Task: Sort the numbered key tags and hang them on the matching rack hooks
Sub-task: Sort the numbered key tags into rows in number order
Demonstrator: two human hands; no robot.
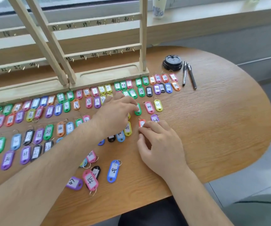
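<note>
Since you seem to be ordering by number before hanging, your left hand point(115, 115) pinches a green tag point(138, 111) and your right hand point(162, 144) pinches an orange tag point(141, 122), both on the desk point(213, 111) before the bare-hooked rack point(99, 52).

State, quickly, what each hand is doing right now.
Left hand: pinches the green tag.
Right hand: touches the orange tag; grip cannot be told.

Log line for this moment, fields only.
stage: sorting on table | left hand: pinches green tag | right hand: pinches red tag | visible rack hooks: no tags
</note>
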